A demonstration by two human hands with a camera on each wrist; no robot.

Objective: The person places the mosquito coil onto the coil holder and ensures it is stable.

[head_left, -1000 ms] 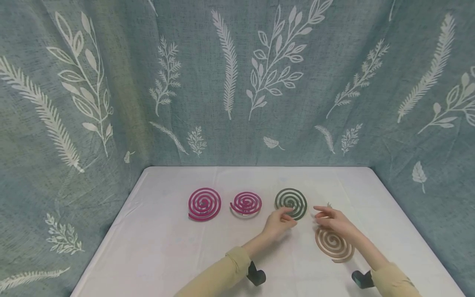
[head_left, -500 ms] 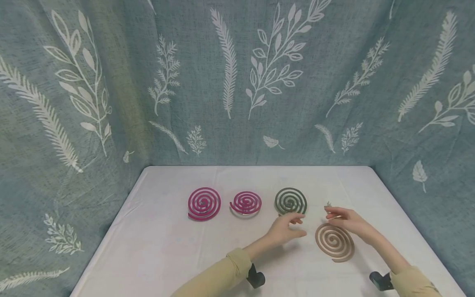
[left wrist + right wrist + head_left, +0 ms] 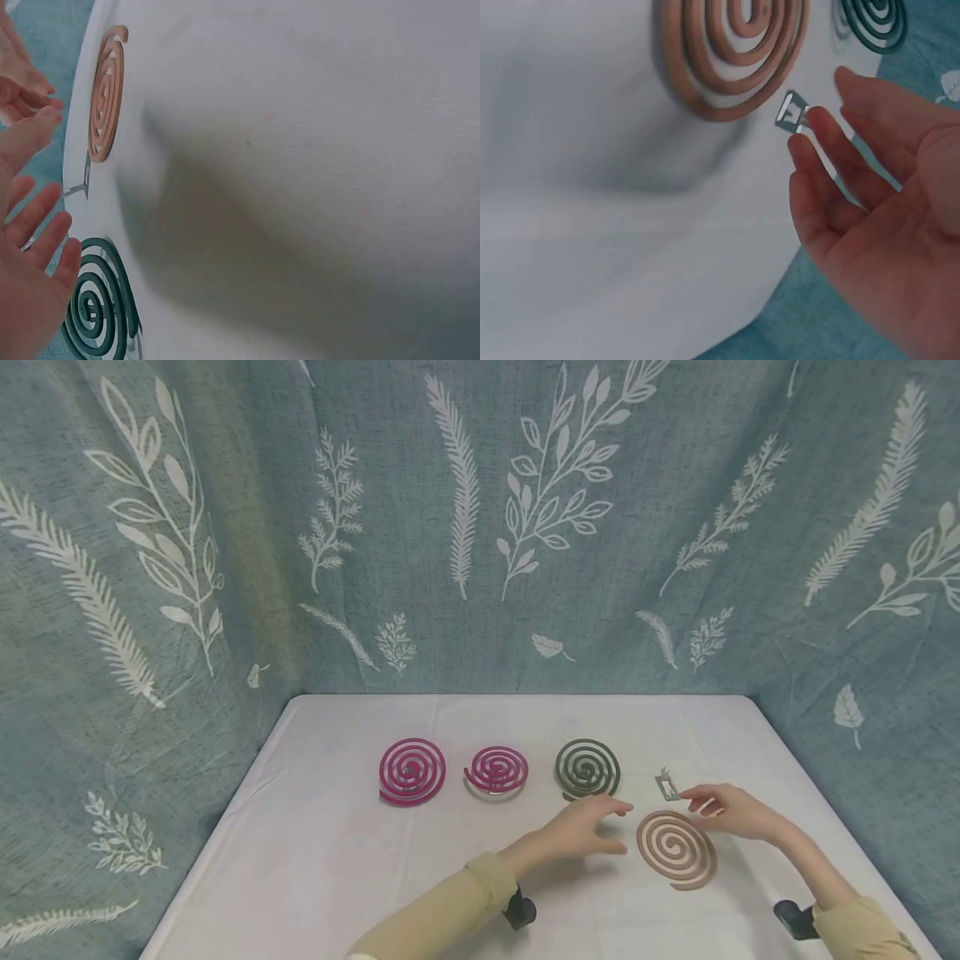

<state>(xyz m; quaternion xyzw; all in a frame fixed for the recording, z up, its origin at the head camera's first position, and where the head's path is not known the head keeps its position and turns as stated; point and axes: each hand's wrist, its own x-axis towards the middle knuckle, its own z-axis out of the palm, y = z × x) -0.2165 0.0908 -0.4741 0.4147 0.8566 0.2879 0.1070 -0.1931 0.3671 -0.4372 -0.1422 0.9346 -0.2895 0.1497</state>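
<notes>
My left hand (image 3: 581, 828) hovers in front of the green mosquito coil (image 3: 587, 767), fingers and thumb spread with nothing between them. To the right, my right hand (image 3: 735, 812) reaches over the back edge of the brown mosquito coil (image 3: 675, 845), which lies on the table. Its loosely bent fingertips are close to a small metal coil stand (image 3: 780, 120); whether they touch it I cannot tell. The left wrist view shows the left palm (image 3: 34, 292) beside the green coil, with the brown coil (image 3: 109, 94) farther off.
Two magenta mosquito coils stand in the row to the left: one at the far left (image 3: 412, 770), another (image 3: 497, 769) raised on a metal stand. A white cloth covers the table (image 3: 322, 860). Blue-green leaf-patterned curtains (image 3: 405, 527) enclose its back and sides.
My right hand has moved right and slightly toward me, uncovering the brown coil and the metal stand. My left hand has drawn back from the green coil and spread its fingers.
</notes>
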